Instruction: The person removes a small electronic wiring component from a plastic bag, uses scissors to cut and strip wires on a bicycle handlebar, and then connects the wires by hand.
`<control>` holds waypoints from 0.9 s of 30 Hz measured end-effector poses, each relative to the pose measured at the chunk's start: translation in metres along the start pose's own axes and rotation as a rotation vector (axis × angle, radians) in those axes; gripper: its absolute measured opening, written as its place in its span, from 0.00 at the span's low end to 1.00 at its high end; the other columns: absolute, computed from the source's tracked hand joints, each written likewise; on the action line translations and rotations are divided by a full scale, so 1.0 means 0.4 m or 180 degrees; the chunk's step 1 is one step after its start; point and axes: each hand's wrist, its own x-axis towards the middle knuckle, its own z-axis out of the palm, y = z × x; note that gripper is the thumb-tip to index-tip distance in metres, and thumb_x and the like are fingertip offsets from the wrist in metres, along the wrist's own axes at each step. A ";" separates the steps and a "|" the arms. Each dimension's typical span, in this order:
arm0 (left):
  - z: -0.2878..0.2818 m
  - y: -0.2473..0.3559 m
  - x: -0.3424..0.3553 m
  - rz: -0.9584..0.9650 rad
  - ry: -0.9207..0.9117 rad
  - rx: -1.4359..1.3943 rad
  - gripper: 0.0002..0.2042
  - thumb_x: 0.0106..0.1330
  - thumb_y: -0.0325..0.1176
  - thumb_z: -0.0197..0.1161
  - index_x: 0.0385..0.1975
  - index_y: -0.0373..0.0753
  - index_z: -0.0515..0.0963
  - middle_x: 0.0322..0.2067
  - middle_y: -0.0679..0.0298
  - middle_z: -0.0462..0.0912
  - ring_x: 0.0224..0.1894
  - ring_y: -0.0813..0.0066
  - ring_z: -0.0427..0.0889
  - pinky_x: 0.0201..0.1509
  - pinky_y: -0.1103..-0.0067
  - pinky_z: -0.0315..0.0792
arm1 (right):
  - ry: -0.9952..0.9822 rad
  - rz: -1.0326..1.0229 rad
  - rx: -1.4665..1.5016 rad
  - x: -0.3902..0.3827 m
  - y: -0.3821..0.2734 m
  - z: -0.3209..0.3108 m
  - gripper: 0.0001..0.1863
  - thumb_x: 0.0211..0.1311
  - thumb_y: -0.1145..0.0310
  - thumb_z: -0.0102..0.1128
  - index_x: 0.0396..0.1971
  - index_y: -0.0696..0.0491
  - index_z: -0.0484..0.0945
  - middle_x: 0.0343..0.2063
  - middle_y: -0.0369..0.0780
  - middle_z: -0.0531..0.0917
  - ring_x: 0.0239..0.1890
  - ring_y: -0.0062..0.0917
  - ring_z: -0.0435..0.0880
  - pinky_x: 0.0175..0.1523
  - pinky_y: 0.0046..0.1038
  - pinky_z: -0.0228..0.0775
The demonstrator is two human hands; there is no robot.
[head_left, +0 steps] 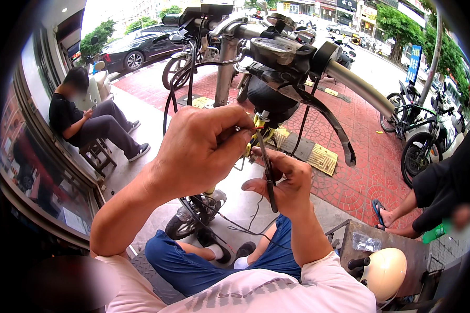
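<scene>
Left hand: thumb and forefinger of the left hand closed in a tight pinch; a thin wire with a red-orange end shows at the fingertips.
Right hand: fingers of the right hand closed around a slender dark tool, thumb on its left side. Type of tool uncertain.
Tool axis: long axis nearly upright, top leaning slightly left; upper end by the left fingertips, lower end below the right thumb.
Wire to tool: wire end lies just beside the tool's upper end, above the right grip; left hand nearer to it. Contact cannot be told.
Handlebar zone: both hands are below the handlebar; a black rounded housing sits close above the wire, with a curved brake lever to the right.
Bench, lower right: clear plastic packet near a cream helmet; any print on the packet too small to tell.
Writing: tall blue sign at upper right carries pale characters in a column; dark shop sign farther back also lettered. No marking made out on the tool.
</scene>
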 end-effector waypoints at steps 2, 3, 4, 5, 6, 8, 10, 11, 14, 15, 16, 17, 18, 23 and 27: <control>-0.001 0.005 -0.001 -0.0076 0.0014 -0.0018 0.05 0.70 0.22 0.63 0.41 0.29 0.83 0.21 0.66 0.82 0.25 0.88 0.79 0.29 0.84 0.72 | 0.0000 -0.0021 0.0000 0.001 0.000 -0.002 0.40 0.40 0.59 0.91 0.54 0.62 0.84 0.35 0.39 0.89 0.30 0.09 0.79 0.37 0.15 0.74; -0.003 0.008 -0.002 -0.0113 0.0027 -0.0019 0.05 0.70 0.22 0.62 0.40 0.28 0.82 0.21 0.66 0.82 0.25 0.88 0.79 0.29 0.83 0.72 | 0.0009 -0.0063 0.0010 0.001 0.003 -0.001 0.40 0.40 0.59 0.91 0.54 0.62 0.84 0.35 0.40 0.90 0.31 0.09 0.80 0.38 0.16 0.75; -0.005 0.011 -0.004 -0.0134 0.0036 -0.0016 0.05 0.70 0.22 0.62 0.40 0.28 0.82 0.21 0.66 0.82 0.25 0.88 0.79 0.29 0.83 0.72 | 0.0017 -0.0105 0.0020 0.001 0.005 0.001 0.40 0.40 0.59 0.91 0.54 0.62 0.84 0.36 0.40 0.90 0.32 0.10 0.80 0.39 0.16 0.76; -0.004 0.010 -0.004 -0.0153 0.0040 -0.0024 0.05 0.70 0.22 0.62 0.40 0.28 0.82 0.21 0.66 0.82 0.24 0.88 0.79 0.29 0.83 0.72 | 0.0033 -0.0131 0.0002 0.001 0.007 0.001 0.40 0.40 0.59 0.91 0.53 0.62 0.84 0.36 0.40 0.90 0.32 0.10 0.81 0.39 0.17 0.76; -0.004 0.011 -0.003 -0.0172 0.0046 -0.0031 0.05 0.69 0.22 0.62 0.40 0.28 0.82 0.21 0.66 0.82 0.24 0.88 0.79 0.29 0.83 0.72 | 0.0049 -0.0156 -0.0015 0.000 0.008 0.003 0.39 0.40 0.59 0.91 0.53 0.62 0.84 0.36 0.40 0.90 0.33 0.11 0.81 0.40 0.17 0.77; -0.005 0.011 -0.003 -0.0161 0.0015 0.0012 0.05 0.69 0.22 0.62 0.40 0.28 0.82 0.21 0.66 0.83 0.24 0.87 0.79 0.29 0.83 0.72 | 0.0084 -0.0256 -0.0108 0.004 0.007 0.004 0.38 0.40 0.59 0.91 0.52 0.62 0.85 0.36 0.39 0.91 0.33 0.11 0.82 0.41 0.18 0.77; -0.004 0.012 -0.002 -0.0154 -0.0002 0.0036 0.05 0.69 0.22 0.62 0.40 0.28 0.82 0.21 0.66 0.83 0.24 0.87 0.80 0.28 0.83 0.72 | 0.0121 -0.0404 -0.0262 0.010 0.002 0.004 0.37 0.41 0.59 0.90 0.51 0.62 0.85 0.36 0.38 0.91 0.34 0.11 0.82 0.41 0.18 0.77; -0.005 0.013 -0.001 -0.0147 0.0002 0.0040 0.05 0.70 0.22 0.62 0.40 0.28 0.82 0.21 0.66 0.83 0.24 0.87 0.80 0.28 0.83 0.73 | 0.0127 -0.0353 -0.0232 0.010 0.001 0.005 0.36 0.42 0.59 0.90 0.51 0.62 0.85 0.35 0.37 0.91 0.33 0.11 0.81 0.40 0.17 0.76; -0.008 0.012 -0.003 -0.0174 -0.0027 -0.0041 0.05 0.71 0.23 0.61 0.40 0.29 0.82 0.21 0.66 0.83 0.24 0.86 0.81 0.29 0.83 0.74 | 0.0161 -0.0283 -0.0183 0.012 -0.004 0.011 0.35 0.43 0.59 0.89 0.50 0.62 0.86 0.32 0.35 0.90 0.31 0.09 0.79 0.38 0.16 0.74; -0.009 0.011 -0.005 -0.0193 -0.0040 -0.0081 0.05 0.72 0.23 0.61 0.41 0.29 0.82 0.22 0.66 0.83 0.24 0.86 0.81 0.29 0.83 0.75 | 0.0184 -0.0314 -0.0196 0.013 -0.006 0.012 0.35 0.43 0.59 0.89 0.50 0.62 0.86 0.31 0.34 0.89 0.30 0.08 0.77 0.37 0.15 0.73; -0.008 0.011 -0.007 -0.0204 0.0010 -0.0198 0.05 0.72 0.23 0.61 0.41 0.29 0.81 0.22 0.66 0.83 0.25 0.86 0.82 0.29 0.83 0.75 | 0.0206 -0.0346 -0.0206 0.014 -0.009 0.014 0.35 0.43 0.59 0.89 0.50 0.62 0.86 0.30 0.33 0.89 0.29 0.08 0.76 0.36 0.15 0.71; -0.003 0.008 -0.005 -0.0202 0.0052 -0.0331 0.05 0.73 0.23 0.60 0.41 0.29 0.80 0.23 0.66 0.84 0.26 0.86 0.82 0.30 0.84 0.76 | 0.0224 -0.0335 -0.0215 0.015 -0.009 0.013 0.35 0.43 0.59 0.89 0.50 0.62 0.86 0.30 0.33 0.88 0.29 0.08 0.75 0.35 0.15 0.70; 0.002 0.007 -0.004 -0.0201 0.0093 -0.0463 0.05 0.74 0.23 0.60 0.42 0.28 0.79 0.23 0.66 0.84 0.26 0.86 0.83 0.30 0.84 0.77 | 0.0241 -0.0323 -0.0222 0.015 -0.010 0.012 0.35 0.43 0.59 0.89 0.50 0.62 0.86 0.29 0.32 0.88 0.28 0.07 0.74 0.34 0.14 0.69; 0.013 0.010 -0.002 -0.0308 0.0252 -0.0889 0.04 0.73 0.21 0.57 0.41 0.27 0.77 0.25 0.64 0.84 0.28 0.84 0.84 0.32 0.84 0.79 | 0.0324 -0.0483 -0.0230 0.022 -0.009 0.018 0.35 0.44 0.58 0.89 0.50 0.62 0.86 0.29 0.32 0.88 0.27 0.07 0.73 0.33 0.14 0.69; 0.006 0.005 -0.004 -0.0275 0.0190 -0.0591 0.03 0.71 0.20 0.58 0.39 0.28 0.77 0.25 0.65 0.84 0.28 0.86 0.83 0.31 0.85 0.77 | 0.0385 -0.0609 -0.0356 0.028 -0.017 0.021 0.34 0.44 0.58 0.89 0.50 0.61 0.86 0.28 0.33 0.87 0.27 0.08 0.73 0.32 0.15 0.69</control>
